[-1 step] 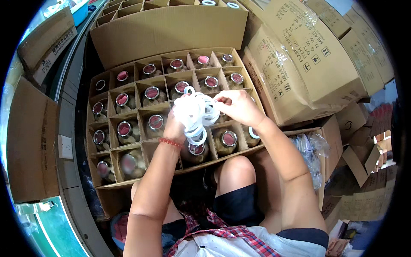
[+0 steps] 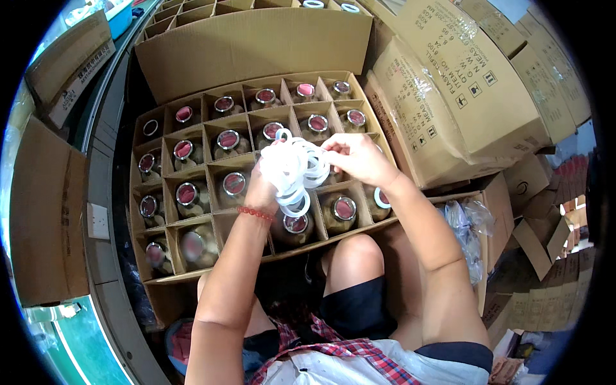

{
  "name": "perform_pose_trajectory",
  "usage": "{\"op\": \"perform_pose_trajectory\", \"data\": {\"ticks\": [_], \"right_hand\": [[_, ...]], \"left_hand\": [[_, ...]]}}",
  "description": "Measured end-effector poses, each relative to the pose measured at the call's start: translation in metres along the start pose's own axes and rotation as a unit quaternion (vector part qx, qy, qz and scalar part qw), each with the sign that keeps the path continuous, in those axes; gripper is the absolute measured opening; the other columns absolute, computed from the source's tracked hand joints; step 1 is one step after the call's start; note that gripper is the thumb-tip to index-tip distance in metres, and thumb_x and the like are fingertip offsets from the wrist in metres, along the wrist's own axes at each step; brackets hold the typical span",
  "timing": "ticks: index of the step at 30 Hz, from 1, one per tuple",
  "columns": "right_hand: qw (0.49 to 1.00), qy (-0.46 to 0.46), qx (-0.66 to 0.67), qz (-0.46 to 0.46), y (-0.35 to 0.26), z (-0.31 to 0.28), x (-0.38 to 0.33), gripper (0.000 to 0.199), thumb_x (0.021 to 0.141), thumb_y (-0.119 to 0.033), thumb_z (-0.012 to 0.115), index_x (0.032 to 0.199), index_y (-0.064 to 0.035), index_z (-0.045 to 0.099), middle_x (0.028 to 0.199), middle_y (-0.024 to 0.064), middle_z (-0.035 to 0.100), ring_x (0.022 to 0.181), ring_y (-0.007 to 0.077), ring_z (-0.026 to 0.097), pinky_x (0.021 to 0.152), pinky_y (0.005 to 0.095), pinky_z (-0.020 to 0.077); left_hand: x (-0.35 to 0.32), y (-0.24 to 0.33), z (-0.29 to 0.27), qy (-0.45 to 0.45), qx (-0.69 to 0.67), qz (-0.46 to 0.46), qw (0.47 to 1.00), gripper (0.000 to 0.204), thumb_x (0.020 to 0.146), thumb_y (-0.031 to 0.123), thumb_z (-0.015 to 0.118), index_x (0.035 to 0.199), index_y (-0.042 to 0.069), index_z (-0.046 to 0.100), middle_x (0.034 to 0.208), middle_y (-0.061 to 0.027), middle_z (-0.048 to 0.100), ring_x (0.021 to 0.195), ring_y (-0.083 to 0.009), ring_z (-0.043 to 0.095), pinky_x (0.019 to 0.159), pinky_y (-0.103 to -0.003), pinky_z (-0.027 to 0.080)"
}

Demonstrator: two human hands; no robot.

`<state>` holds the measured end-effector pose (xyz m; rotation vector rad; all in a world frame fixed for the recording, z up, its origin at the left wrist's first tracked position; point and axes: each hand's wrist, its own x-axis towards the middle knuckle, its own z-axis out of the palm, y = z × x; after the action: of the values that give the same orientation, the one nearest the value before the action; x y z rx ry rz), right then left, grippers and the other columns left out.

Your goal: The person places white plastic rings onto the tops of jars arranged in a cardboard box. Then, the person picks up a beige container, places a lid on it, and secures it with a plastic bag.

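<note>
A bunch of translucent white plastic rings [image 2: 292, 168] is gathered in my left hand [image 2: 263, 185], whose fingers are mostly hidden behind them. My right hand [image 2: 359, 157] is at the right side of the bunch, thumb and fingertips pinched on a white ring there. Below both hands stands a divided cardboard box [image 2: 212, 268] of glass bottles with shiny round rims and pinkish-red inside the mouths. One bottle [image 2: 295, 224] is right under the rings. At the box's right edge, a white ring [image 2: 381, 198] sits around a bottle's mouth.
Behind the raised flap [image 2: 256, 48] is another divided carton with two white rings at its edge. Large cardboard cartons [image 2: 462, 96] are stacked on the right. Clear plastic bags [image 2: 468, 237] lie in an open box by my right arm. A loose cardboard piece [image 2: 48, 218] stands left.
My right hand and forearm have shifted very slightly to the right. The bunch of rings in my left hand stays in place.
</note>
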<state>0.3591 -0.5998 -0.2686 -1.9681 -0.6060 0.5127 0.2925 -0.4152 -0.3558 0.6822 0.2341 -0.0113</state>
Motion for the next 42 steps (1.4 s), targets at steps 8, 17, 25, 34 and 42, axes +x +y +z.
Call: {"op": "perform_pose_trajectory", "data": {"ticks": [8, 17, 25, 34, 42], "right_hand": [[0.974, 0.043, 0.218, 0.033, -0.009, -0.033, 0.023, 0.013, 0.090, -0.011, 0.060, 0.101, -0.0037, 0.059, 0.095, 0.0055, 0.066, 0.070, 0.0042, 0.058, 0.048, 0.0129, 0.0390], [0.874, 0.274, -0.395, -0.070, 0.128, -0.085, 0.078, 0.015, 0.079, -0.010, 0.068, 0.093, -0.0064, 0.063, 0.095, 0.0080, 0.064, 0.083, 0.0227, 0.064, 0.072, 0.0366, 0.0522], [0.731, 0.126, -0.669, 0.050, 0.121, -0.076, 0.061, 0.016, 0.082, -0.014, 0.057, 0.095, -0.0095, 0.065, 0.104, 0.0086, 0.064, 0.103, 0.0276, 0.058, 0.091, 0.0467, 0.0431], [0.856, 0.177, -0.475, -0.097, 0.147, -0.085, 0.056, 0.024, 0.079, -0.006, 0.059, 0.102, -0.0091, 0.068, 0.116, 0.0098, 0.061, 0.102, 0.0316, 0.057, 0.095, 0.0418, 0.0434], [0.892, 0.186, -0.407, -0.063, 0.086, -0.061, 0.063, 0.025, 0.085, -0.028, 0.061, 0.101, -0.0106, 0.068, 0.107, 0.0102, 0.065, 0.094, 0.0275, 0.062, 0.082, 0.0372, 0.0487]], "left_hand": [[0.002, 0.018, -0.003, -0.039, -0.078, 0.002, 0.996, 0.032, 0.096, 0.026, 0.050, 0.118, 0.003, 0.054, 0.108, -0.0081, 0.061, 0.095, -0.0173, 0.061, 0.082, -0.032, 0.051], [-0.002, 0.036, 0.003, -0.043, -0.093, 0.011, 0.995, 0.031, 0.097, 0.030, 0.046, 0.117, 0.007, 0.055, 0.107, -0.0057, 0.062, 0.096, -0.0187, 0.061, 0.083, -0.035, 0.051], [-0.007, 0.054, -0.004, -0.054, -0.082, 0.040, 0.994, 0.032, 0.097, 0.030, 0.047, 0.120, 0.008, 0.054, 0.108, -0.0069, 0.062, 0.096, -0.0194, 0.061, 0.081, -0.035, 0.051], [-0.005, 0.047, -0.006, -0.084, -0.100, 0.027, 0.991, 0.033, 0.097, 0.030, 0.048, 0.120, 0.009, 0.054, 0.108, -0.0062, 0.062, 0.093, -0.0187, 0.061, 0.080, -0.034, 0.051], [-0.002, 0.043, -0.006, -0.075, -0.114, 0.010, 0.991, 0.035, 0.097, 0.031, 0.046, 0.124, 0.009, 0.052, 0.113, -0.0078, 0.061, 0.101, -0.0226, 0.060, 0.086, -0.038, 0.051]]}}
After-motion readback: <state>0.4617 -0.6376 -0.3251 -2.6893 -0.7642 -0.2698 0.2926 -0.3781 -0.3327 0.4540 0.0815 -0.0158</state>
